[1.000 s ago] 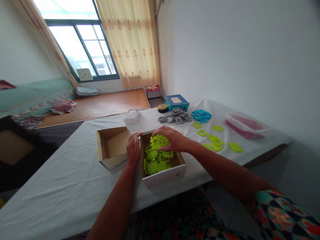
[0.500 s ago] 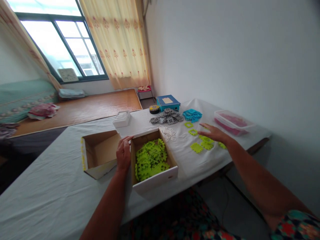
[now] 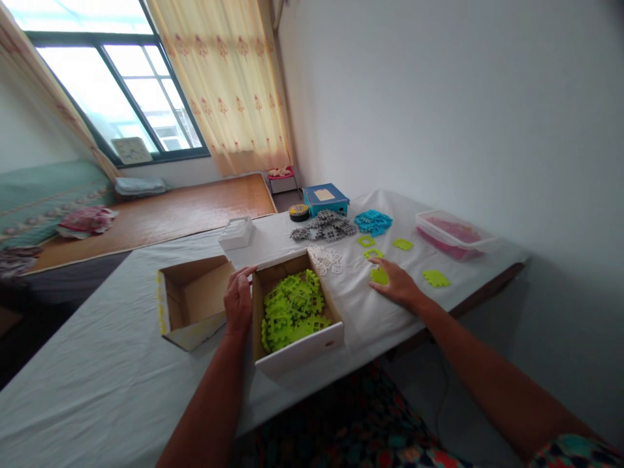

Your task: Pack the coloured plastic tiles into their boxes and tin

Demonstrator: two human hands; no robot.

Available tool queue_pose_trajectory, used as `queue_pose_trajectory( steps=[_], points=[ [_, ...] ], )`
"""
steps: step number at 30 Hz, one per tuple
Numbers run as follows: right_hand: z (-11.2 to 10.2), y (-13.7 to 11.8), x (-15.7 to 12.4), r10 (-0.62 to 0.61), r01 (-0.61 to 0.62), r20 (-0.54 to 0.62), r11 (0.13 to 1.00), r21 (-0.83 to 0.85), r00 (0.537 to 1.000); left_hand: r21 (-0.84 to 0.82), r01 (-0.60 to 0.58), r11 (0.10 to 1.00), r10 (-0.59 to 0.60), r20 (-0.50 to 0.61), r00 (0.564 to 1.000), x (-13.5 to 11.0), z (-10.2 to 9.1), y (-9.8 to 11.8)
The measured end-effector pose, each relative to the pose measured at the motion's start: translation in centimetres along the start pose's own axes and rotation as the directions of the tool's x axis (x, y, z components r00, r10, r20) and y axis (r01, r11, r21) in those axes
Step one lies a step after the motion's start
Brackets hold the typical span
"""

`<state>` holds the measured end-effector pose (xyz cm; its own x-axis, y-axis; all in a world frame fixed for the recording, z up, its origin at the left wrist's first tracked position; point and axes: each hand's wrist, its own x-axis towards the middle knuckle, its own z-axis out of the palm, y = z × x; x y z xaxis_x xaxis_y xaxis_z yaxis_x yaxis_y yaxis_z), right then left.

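A cardboard box near the table's front edge is filled with lime-green interlocking foam pieces. My left hand grips the box's left wall, fingers curled over the rim. My right hand lies palm down on the white cloth to the right of the box, fingers spread over some loose green pieces. More loose green pieces lie scattered beyond it.
An empty box lid sits left of the box. Farther back lie white pieces, a grey pile, a blue pile, a blue box, a tape roll, a white container and a clear tub with pink contents.
My right hand left the box, reached out to the loose green pieces on the right, and has drawn back toward the box over them. My left hand stayed on the box wall.
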<state>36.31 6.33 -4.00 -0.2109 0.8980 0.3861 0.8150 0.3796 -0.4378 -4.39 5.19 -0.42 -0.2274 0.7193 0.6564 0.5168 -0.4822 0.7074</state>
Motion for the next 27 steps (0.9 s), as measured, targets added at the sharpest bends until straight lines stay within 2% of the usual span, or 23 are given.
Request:
queue_pose_trajectory(
  steps=[2, 4, 7, 10, 12, 14, 16, 17, 18, 20, 21, 22, 25, 26, 27],
  points=[
    [0.1, 0.0, -0.5, -0.083, 0.085, -0.049, 0.995, 0.05, 0.995, 0.004, -0.002, 1.0, 0.002, -0.003, 1.0, -0.1, 0.1, 0.0],
    [0.1, 0.3, -0.7, -0.088, 0.093, -0.076, 0.994, 0.06, 0.993, 0.006, 0.001, 1.0, -0.001, 0.0, 1.0, -0.1, 0.1, 0.0],
    [-0.4, 1.0, 0.3, 0.01, -0.002, -0.118, 0.998, 0.067, 0.993, 0.002, 0.0, 1.0, 0.0, 0.006, 1.0, -0.1, 0.2, -0.2],
    [-1.7, -0.5, 2.8, 0.087, -0.048, -0.272, 0.988, 0.149, 0.958, 0.0, -0.002, 1.0, 0.002, 0.011, 1.0, -0.1, 0.2, -0.3],
    [-2.6, -3.9, 4.7, 0.065, 0.043, -0.389, 0.963, 0.265, 0.919, 0.001, 0.001, 1.0, -0.001, 0.013, 1.0, -0.1, 0.2, -0.2],
    [-2.8, -9.1, 5.8, -0.054, 0.223, -0.4, 0.893, 0.39, 0.915, 0.004, 0.002, 1.0, -0.002, 0.011, 1.0, -0.1, 0.2, 0.0],
    [-2.0, -14.5, 6.1, -0.249, 0.372, -0.313, 0.818, 0.439, 0.917, 0.009, 0.001, 1.0, -0.001, 0.01, 1.0, 0.0, 0.1, 0.2],
    [-1.4, -16.8, 6.0, -0.383, 0.437, -0.211, 0.79, 0.43, 0.899, 0.012, 0.0, 1.0, 0.0, 0.011, 1.0, 0.0, 0.1, 0.3],
    [-0.8, -18.5, 5.8, -0.5, 0.499, -0.111, 0.768, 0.403, 0.859, 0.014, 0.001, 1.0, -0.001, 0.012, 1.0, 0.0, 0.0, 0.4],
    [0.0, -19.7, 5.2, -0.593, 0.554, 0.015, 0.762, 0.336, 0.805, 0.022, 0.005, 1.0, -0.006, 0.012, 1.0, 0.0, 0.0, 0.4],
    [0.0, -19.0, 4.9, -0.579, 0.548, 0.021, 0.782, 0.298, 0.815, 0.028, 0.007, 1.0, -0.008, 0.015, 1.0, 0.0, 0.0, 0.4],
    [-0.3, -17.5, 4.6, -0.53, 0.514, -0.008, 0.818, 0.259, 0.848, 0.034, 0.008, 0.999, -0.009, 0.016, 1.0, 0.0, 0.0, 0.4],
    [-2.1, -9.9, 3.0, -0.281, 0.295, -0.117, 0.948, 0.12, 0.952, 0.039, -0.001, 0.999, 0.001, 0.022, 1.0, 0.0, 0.1, 0.4],
    [-2.8, -7.0, 2.3, -0.199, 0.205, -0.091, 0.977, 0.052, 0.976, 0.037, -0.006, 0.999, 0.006, 0.021, 1.0, 0.0, 0.2, 0.4],
    [-3.3, -4.3, 1.5, -0.131, 0.131, -0.01, 0.991, -0.005, 0.991, 0.032, -0.01, 0.999, 0.009, 0.023, 1.0, 0.0, 0.2, 0.4]
  ],
)
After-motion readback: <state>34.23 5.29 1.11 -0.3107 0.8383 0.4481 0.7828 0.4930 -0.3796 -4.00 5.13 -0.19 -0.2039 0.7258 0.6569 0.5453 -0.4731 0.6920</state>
